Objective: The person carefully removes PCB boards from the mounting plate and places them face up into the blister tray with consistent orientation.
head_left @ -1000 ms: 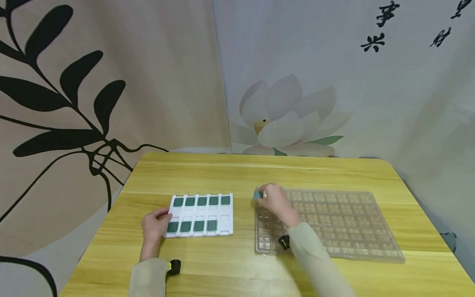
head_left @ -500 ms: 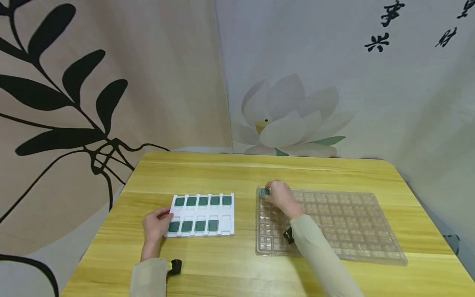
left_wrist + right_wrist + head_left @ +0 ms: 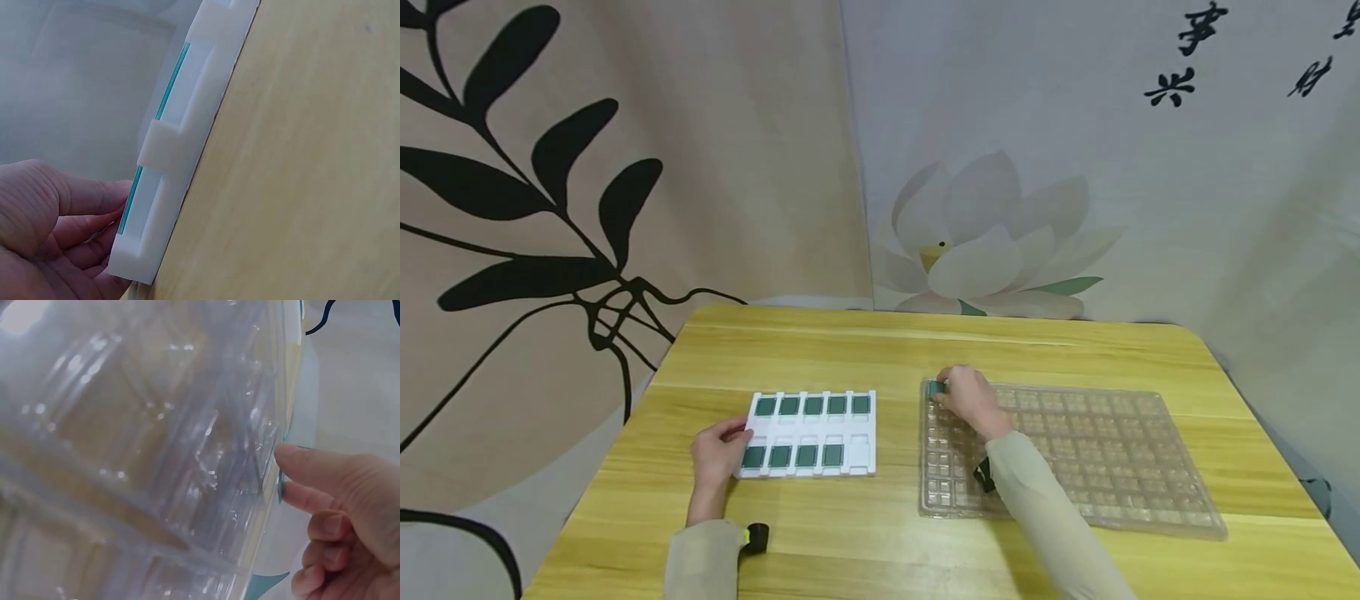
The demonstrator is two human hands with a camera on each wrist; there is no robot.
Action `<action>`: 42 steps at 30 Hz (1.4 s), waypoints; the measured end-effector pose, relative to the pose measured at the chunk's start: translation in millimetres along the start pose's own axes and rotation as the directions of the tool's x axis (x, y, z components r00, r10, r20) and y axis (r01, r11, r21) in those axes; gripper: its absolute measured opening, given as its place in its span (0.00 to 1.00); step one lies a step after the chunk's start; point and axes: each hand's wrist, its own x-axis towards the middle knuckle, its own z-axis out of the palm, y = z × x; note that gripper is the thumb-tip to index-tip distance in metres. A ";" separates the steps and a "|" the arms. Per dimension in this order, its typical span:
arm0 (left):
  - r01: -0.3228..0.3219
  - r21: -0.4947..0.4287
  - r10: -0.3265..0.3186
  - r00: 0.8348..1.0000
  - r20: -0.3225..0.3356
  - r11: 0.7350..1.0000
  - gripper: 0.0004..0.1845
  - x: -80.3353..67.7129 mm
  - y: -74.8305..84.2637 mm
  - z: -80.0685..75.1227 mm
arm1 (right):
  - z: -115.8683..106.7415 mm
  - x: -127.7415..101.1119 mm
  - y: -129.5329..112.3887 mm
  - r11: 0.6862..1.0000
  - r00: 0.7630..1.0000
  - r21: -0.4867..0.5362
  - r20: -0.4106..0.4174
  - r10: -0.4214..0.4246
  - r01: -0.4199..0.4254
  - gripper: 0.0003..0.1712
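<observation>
Green chip [image 3: 935, 389] at far-left corner of clear tray [image 3: 1120, 454], pinched by right hand [image 3: 970, 398]; left hand [image 3: 717, 457] pinches white tray [image 3: 859, 457], left of clear tray. Chip could seat crooked if released unevenly.

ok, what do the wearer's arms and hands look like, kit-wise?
Left hand and right hand: bare, ungloved. Left sleeve and right sleeve: long, plain, light beige. Left-wrist device: small, black, with a yellow patch. Right-wrist device: also black. No cables visible.
</observation>
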 end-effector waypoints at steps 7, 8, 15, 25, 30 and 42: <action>-0.024 0.003 0.024 1.000 -0.004 1.000 0.14 -1.7 1.4 -1.5 | 0.4 -1.7 0.3 1.000 1.000 -0.006 0.013 0.006 -0.006 0.17; -0.025 0.002 0.025 1.000 -0.004 1.000 0.14 -1.8 1.6 -1.5 | 0.4 -2.0 0.1 1.000 1.000 -0.009 0.015 0.006 -0.006 0.18; -0.035 -0.004 0.035 0.999 -0.021 0.999 0.14 -2.5 2.0 -1.1 | 0.9 -2.5 -0.5 1.000 1.000 -0.003 0.018 0.016 -0.016 0.17; -0.055 -0.006 0.055 0.998 -0.019 0.998 0.14 -2.4 0.9 -0.9 | 1.9 -2.0 1.6 1.000 1.000 -0.003 0.015 0.022 -0.022 0.18; -0.059 -0.002 0.059 0.998 -0.019 0.998 0.14 -1.5 0.2 -1.1 | 1.2 -3.2 0.9 1.000 1.000 -0.001 0.005 0.020 -0.020 0.19; -0.024 -0.019 0.024 1.000 0.002 1.000 0.15 -0.9 0.5 -0.8 | 2.4 -7.9 -2.7 0.998 0.999 0.053 0.045 -0.021 0.019 0.09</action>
